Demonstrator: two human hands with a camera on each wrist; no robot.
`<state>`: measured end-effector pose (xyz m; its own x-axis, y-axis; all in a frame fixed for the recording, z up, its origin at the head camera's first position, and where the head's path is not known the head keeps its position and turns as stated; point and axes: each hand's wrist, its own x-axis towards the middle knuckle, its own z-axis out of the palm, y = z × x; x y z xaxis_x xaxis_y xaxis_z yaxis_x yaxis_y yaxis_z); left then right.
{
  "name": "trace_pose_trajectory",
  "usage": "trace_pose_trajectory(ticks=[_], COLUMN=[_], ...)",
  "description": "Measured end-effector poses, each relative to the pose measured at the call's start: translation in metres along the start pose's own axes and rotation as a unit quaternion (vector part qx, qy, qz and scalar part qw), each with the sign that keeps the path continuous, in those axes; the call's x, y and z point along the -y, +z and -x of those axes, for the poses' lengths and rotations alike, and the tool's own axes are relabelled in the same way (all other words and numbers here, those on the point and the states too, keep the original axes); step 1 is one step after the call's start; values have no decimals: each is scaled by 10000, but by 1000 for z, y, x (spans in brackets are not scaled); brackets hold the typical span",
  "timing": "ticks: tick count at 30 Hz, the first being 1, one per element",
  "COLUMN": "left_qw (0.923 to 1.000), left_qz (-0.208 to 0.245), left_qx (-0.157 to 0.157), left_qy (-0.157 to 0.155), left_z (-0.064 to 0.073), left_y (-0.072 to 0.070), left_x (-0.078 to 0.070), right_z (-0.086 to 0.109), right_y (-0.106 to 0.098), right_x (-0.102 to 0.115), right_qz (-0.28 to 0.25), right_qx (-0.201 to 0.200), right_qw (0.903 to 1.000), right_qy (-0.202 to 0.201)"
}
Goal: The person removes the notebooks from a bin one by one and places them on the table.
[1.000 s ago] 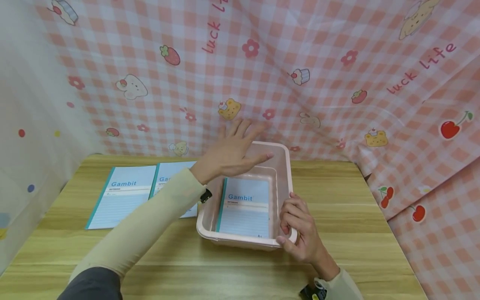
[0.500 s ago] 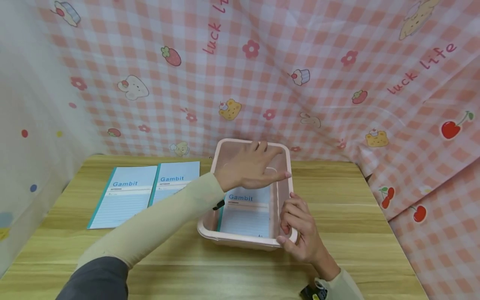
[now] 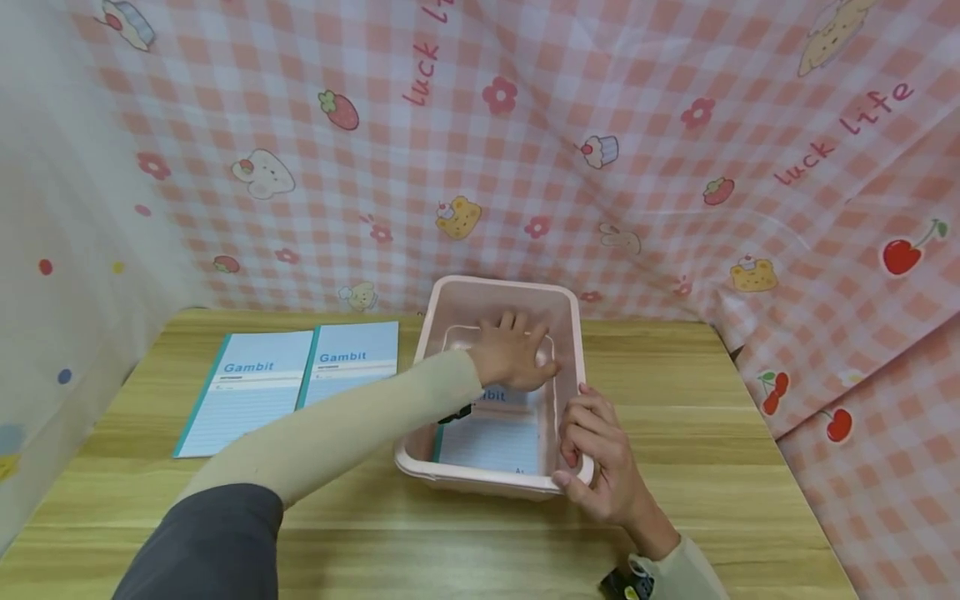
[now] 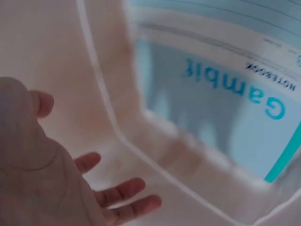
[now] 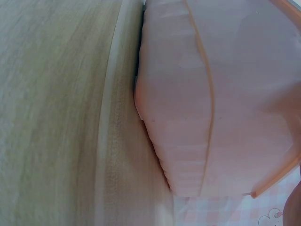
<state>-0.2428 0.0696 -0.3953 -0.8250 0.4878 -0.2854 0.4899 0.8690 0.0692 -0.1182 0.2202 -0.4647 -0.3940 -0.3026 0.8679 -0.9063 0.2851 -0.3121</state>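
Observation:
A pale pink plastic bin [image 3: 429, 473] stands on the table, with a light blue Gambit notebook [image 3: 487, 446] lying flat inside. My left hand [image 3: 513, 354] is down in the bin, fingers spread, over the far end of the notebook and hiding part of its cover. In the left wrist view the notebook [image 4: 202, 89] lies beyond that hand [image 4: 51, 174], whose fingers hold nothing. At the bin's near right corner, my right hand [image 3: 603, 454] grips the rim with its thumb outside. The right wrist view shows the bin's outer wall [image 5: 178, 103] close up.
Two more Gambit notebooks lie on the table to the left of the bin, a left one [image 3: 247, 392] and one beside it [image 3: 352, 354]. A pink checked cloth [image 3: 660, 217] hangs behind the wooden table [image 3: 697, 433].
My left hand has moved from above the bin's far left rim, rightward and down into the bin over the notebook. The right hand keeps its grip on the corner.

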Motion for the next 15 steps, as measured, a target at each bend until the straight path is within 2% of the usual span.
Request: trace_pose_trajectory(ticks=[5, 12, 15], left_qw=[9994, 9987, 9981], left_qz=[-183, -189, -81], left_qx=[-182, -140, -182], left_qy=[-230, -454, -581], left_z=[-12, -28, -31], left_y=[19, 39, 48], left_x=[0, 2, 2], right_z=[-1, 0, 0], right_y=[1, 1, 0], right_x=[1, 0, 0], right_qz=[-22, -29, -33], right_qx=[-4, -3, -8], right_qw=[10000, 10000, 10000], right_qy=[-32, 49, 45])
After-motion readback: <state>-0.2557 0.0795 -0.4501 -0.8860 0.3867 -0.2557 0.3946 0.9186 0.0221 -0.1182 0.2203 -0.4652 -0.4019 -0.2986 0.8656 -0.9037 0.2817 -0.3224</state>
